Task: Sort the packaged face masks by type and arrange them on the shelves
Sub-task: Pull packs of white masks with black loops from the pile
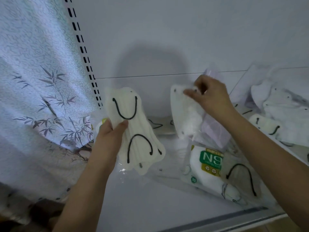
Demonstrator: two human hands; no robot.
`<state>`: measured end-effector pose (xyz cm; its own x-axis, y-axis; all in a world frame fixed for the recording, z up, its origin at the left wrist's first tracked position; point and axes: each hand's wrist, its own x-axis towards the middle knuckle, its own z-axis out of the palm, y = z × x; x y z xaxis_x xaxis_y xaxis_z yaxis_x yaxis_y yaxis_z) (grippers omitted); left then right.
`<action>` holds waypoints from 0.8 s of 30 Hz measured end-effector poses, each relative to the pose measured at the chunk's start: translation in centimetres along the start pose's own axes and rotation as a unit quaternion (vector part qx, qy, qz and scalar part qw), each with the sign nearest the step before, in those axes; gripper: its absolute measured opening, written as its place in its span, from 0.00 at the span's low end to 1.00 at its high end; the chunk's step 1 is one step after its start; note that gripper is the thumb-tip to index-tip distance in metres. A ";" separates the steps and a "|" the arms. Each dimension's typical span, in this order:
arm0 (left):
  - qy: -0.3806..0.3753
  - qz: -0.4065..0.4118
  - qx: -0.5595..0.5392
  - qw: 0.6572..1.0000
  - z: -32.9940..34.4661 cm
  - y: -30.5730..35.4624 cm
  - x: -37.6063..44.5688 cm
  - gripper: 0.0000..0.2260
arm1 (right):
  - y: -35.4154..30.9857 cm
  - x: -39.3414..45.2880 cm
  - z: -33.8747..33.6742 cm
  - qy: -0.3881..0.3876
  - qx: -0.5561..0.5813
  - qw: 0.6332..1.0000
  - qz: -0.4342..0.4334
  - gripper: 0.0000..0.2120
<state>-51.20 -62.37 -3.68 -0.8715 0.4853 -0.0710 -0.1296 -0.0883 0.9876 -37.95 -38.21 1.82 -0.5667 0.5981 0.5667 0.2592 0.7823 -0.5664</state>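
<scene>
Here the left hand (111,134) gripped a cream pack of masks (132,129) with black ear loops, thumb over its front, holding it upright above the white shelf (150,203), probably to keep that type apart while the other hand worked. The right hand (209,96) pinched the top edge of a white mask pack (185,113), fingers curled on it, seemingly lifting it clear of the pile beneath. A green-labelled pack (210,163) lay flat in front, and more packs (275,118) were heaped further right, still unsorted by the look of it.
</scene>
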 end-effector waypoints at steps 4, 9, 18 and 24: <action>-0.072 -0.099 -0.050 0.991 2.0 -0.5 -0.7 0.08 | -4.8 -2.9 -0.7 0.147 0.114 0.977 -0.105 0.16; -0.192 -0.198 -0.190 0.942 2.1 0.2 -0.6 0.26 | -1.8 -8.4 2.9 -0.144 0.001 0.906 -0.398 0.09; -0.131 0.039 0.005 0.991 0.8 0.6 -1.3 0.09 | -4.7 -8.9 1.6 -0.161 0.215 0.963 0.005 0.31; -0.162 0.095 0.208 0.960 -1.5 -0.6 -2.0 0.09 | -6.6 -8.6 2.7 -0.292 0.169 0.937 0.087 0.28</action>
<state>-50.11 -64.58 -4.35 -0.6590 0.7459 0.0967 0.2763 0.1205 0.9535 -36.92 -48.99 -0.95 -0.8963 0.4362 0.0798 0.1808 0.5238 -0.8324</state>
